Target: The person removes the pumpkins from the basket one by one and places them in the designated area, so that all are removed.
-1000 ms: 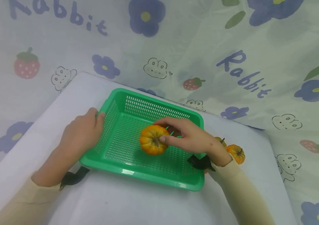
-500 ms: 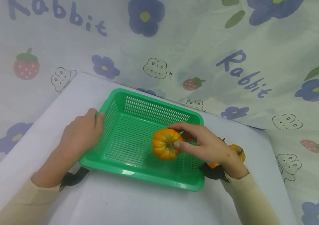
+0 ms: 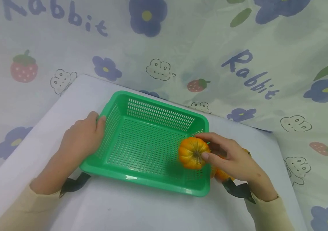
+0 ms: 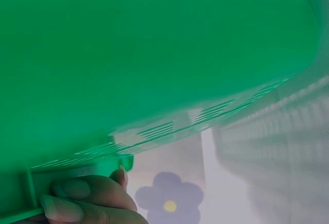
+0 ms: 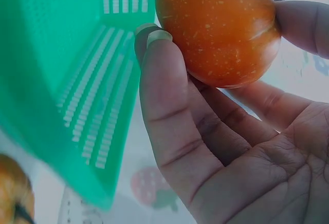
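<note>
A green plastic basket (image 3: 152, 147) with slotted walls sits on the white table. My left hand (image 3: 83, 136) grips its left rim; in the left wrist view the fingers (image 4: 92, 193) curl under the edge. Over the basket's right end, my right hand (image 3: 230, 157) holds a small orange pumpkin (image 3: 193, 153) between thumb and fingers. The right wrist view shows this pumpkin (image 5: 221, 29) up close, with the fingertips around its side and the basket wall (image 5: 97, 90) beside it.
Several more small pumpkins (image 3: 223, 175) lie on the table right of the basket, partly hidden by the right hand. A patterned curtain (image 3: 210, 48) hangs behind the white tabletop (image 3: 117, 205).
My right hand has carried the pumpkin rightward and nearer, from the basket's middle to over its right side. The left hand stays on the rim, and the basket has hardly moved.
</note>
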A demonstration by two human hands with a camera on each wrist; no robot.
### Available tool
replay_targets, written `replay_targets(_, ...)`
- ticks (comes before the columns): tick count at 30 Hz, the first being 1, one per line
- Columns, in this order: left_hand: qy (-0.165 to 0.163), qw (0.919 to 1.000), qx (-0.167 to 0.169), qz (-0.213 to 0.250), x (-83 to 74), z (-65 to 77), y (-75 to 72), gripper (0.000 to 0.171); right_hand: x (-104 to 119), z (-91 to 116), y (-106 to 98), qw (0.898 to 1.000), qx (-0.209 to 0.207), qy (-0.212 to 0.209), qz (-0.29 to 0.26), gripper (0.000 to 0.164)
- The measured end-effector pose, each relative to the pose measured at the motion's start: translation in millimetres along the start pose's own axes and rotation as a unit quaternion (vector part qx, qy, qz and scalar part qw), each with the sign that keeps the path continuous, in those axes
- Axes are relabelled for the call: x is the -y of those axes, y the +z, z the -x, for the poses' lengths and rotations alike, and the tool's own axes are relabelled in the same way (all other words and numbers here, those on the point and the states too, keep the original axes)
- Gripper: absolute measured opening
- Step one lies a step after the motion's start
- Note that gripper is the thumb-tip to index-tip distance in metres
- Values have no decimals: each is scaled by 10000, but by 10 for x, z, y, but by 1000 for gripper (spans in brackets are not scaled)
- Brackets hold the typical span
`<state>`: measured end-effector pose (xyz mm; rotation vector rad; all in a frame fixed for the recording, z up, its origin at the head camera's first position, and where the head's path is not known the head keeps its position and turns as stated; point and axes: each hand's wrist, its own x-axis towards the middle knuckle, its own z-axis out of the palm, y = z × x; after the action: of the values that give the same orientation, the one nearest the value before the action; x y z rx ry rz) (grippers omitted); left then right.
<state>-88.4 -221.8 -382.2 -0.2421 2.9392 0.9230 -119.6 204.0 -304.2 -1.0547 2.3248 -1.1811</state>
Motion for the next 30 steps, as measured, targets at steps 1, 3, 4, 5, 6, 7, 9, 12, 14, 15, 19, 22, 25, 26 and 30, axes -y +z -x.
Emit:
replay_targets(1, 7, 10000, 1, 3, 6, 0, 0, 61, -4, 45, -15, 9999, -67, 78, -10, 49)
replay_targets(3, -3, 10000, 4, 15, 8, 3, -1, 61, -23, 138, -50, 9996, -189, 208, -29, 49)
replay_targets(4, -10, 10000, 3, 18, 6, 7, -3, 60, -35, 183, -70, 9993, -258, 271, -6, 50)
replay_targets(5, -16, 10000, 4, 22, 7, 10, -5, 60, -47, 227, -87, 9989, -331, 325, 22, 50)
replay_targets(6, -23, 10000, 3, 19, 6, 14, -8, 60, -58, 267, -103, 9986, -388, 358, 43, 50)
replay_targets(7, -30, 10000, 7, 22, 5, 18, -11, 60, -69, 304, -119, 9983, -439, 385, 64, 50)
replay_targets(9, -47, 10000, 19, 27, -3, 24, -17, 59, -91, 374, -142, 9973, -552, 442, 175, 51)
replay_targets(12, -66, 10000, 57, 34, -6, 23, -20, 59, -111, 476, -161, 9957, -688, 551, 289, 51)
replay_targets(14, -76, 9999, 86, 37, -7, 19, -19, 60, -128, 547, -171, 9944, -779, 608, 365, 52)
replay_targets(15, -80, 9999, 100, 29, -7, 17, -19, 60, -138, 582, -175, 9937, -836, 614, 431, 52)
replay_targets(19, -86, 9999, 112, 11, -5, 11, -14, 61, -177, 718, -194, 9908, -1044, 661, 553, 53)
replay_targets(22, -86, 9999, 107, 25, -5, 10, -10, 61, -216, 824, -205, 9882, -1192, 757, 598, 52)
replay_targets(25, -82, 9999, 109, 39, -4, 6, -5, 61, -281, 939, -216, 9832, -1394, 952, 697, 51)
replay_targets(26, -81, 9999, 111, 42, -4, 5, -4, 61, -309, 976, -222, 9811, -1470, 1027, 728, 50)
replay_targets(30, -84, 9999, 113, 37, -4, 4, -1, 63, -437, 1113, -259, 9738, -1753, 1267, 704, 46)
